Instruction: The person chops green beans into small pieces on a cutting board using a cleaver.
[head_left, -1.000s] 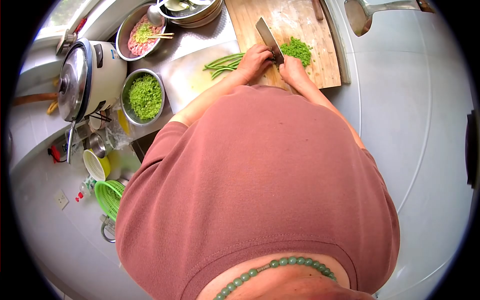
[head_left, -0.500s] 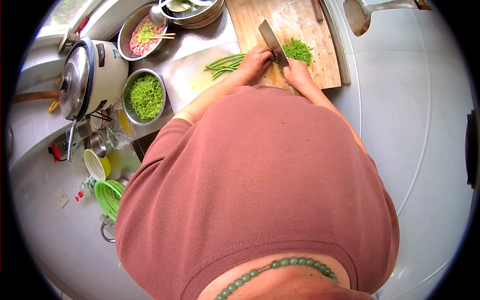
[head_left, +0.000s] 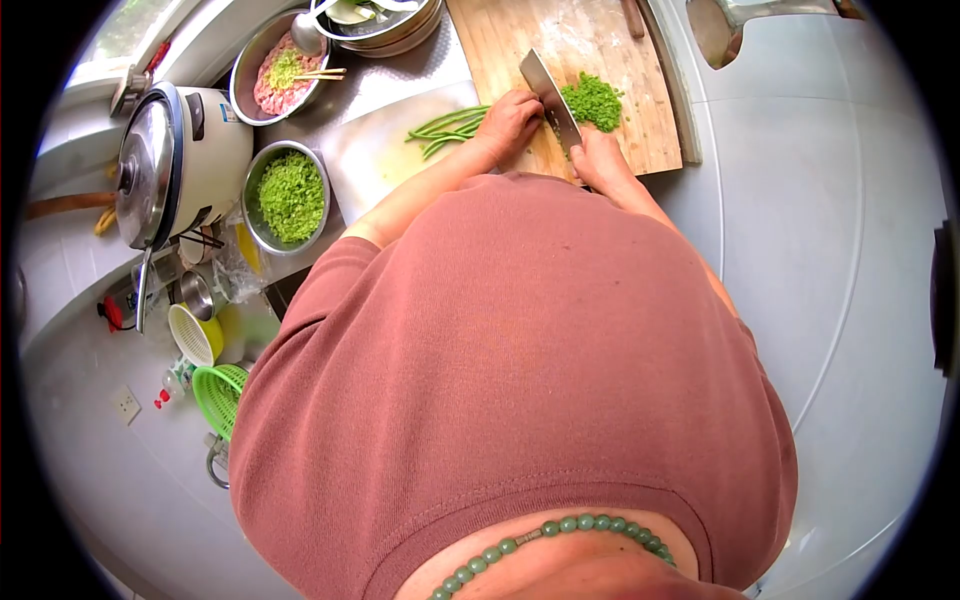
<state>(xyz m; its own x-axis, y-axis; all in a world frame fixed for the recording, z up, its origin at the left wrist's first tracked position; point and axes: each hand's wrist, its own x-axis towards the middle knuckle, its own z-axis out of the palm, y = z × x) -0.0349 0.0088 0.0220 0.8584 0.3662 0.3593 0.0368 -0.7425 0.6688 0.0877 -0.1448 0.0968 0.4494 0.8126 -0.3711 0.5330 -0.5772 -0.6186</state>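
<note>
On the wooden cutting board, my right hand is closed round the handle of a cleaver, whose broad blade points up and left. My left hand presses down on green beans beside the blade, fingers curled together. The beans' long ends reach left over a white board. Finely chopped green bits lie in a heap right of the blade. The bean ends under my left fingers are mostly hidden.
Left of the boards are a metal bowl of chopped greens, a bowl of minced meat with chopsticks and a cooker with a glass lid. Stacked bowls stand at the top. Baskets hang or sit lower left.
The cleaver and my right hand have moved slightly down and right, away from the chopped heap. My left hand stays on the beans.
</note>
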